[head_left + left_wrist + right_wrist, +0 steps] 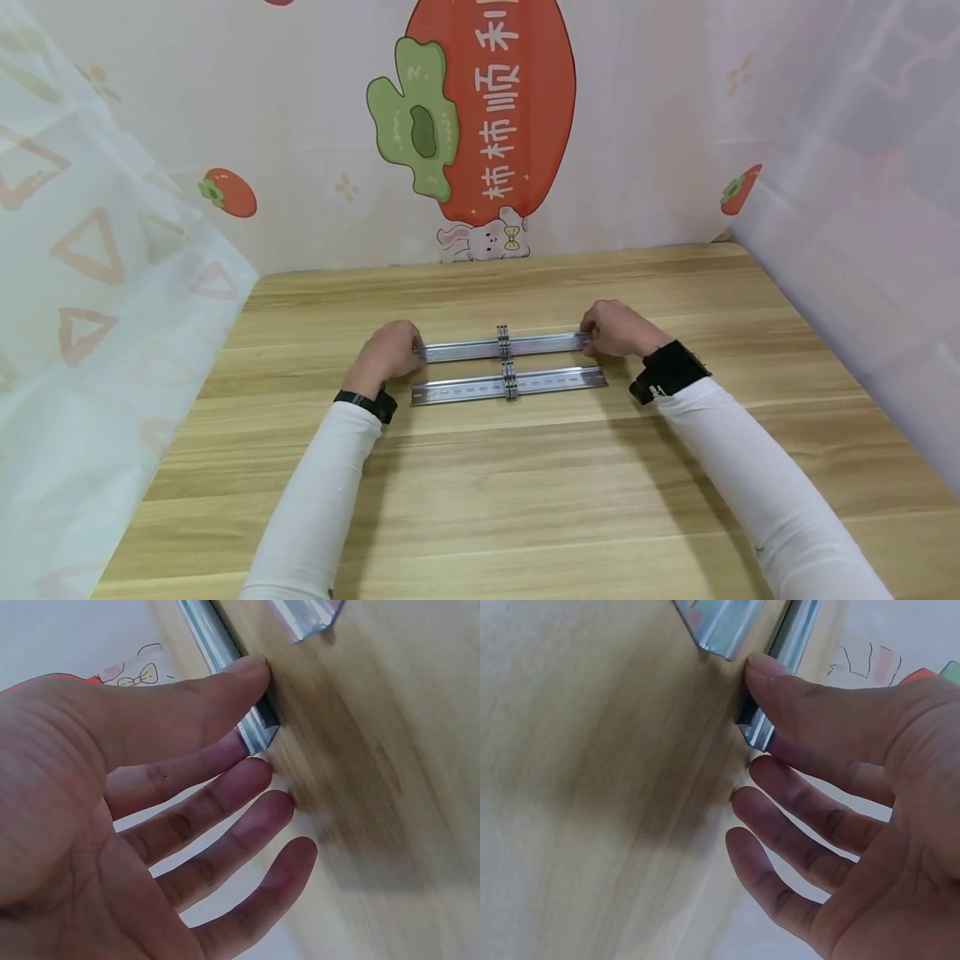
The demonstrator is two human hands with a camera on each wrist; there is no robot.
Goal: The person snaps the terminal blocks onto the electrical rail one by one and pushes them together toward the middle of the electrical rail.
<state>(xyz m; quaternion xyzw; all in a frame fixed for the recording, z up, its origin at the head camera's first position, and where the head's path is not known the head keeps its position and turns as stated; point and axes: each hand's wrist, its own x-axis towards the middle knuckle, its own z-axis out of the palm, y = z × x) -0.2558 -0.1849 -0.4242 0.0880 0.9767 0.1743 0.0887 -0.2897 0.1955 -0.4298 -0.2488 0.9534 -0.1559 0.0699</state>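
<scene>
Two slotted metal DIN rails lie side by side, each with small grey clip-on blocks at its middle. The far rail (465,351) is pinched at both ends. My left hand (393,350) holds its left end between thumb and index finger, the other fingers spread loosely in the left wrist view, where the rail's cut end (259,736) shows. On the right end, my right hand (618,327) pinches in the same way, the rail tip (757,733) showing below the thumb. Blocks (503,342) sit on the far rail. Nearer me lies the near rail (555,381) with its blocks (510,381), untouched.
The rails are over a wood-grain table (480,500). A printed cloth (300,167) with persimmon pictures stands behind it, and pale sheets (112,275) flank both sides. Each wrist wears a black strap with a device, the right one (675,368) larger.
</scene>
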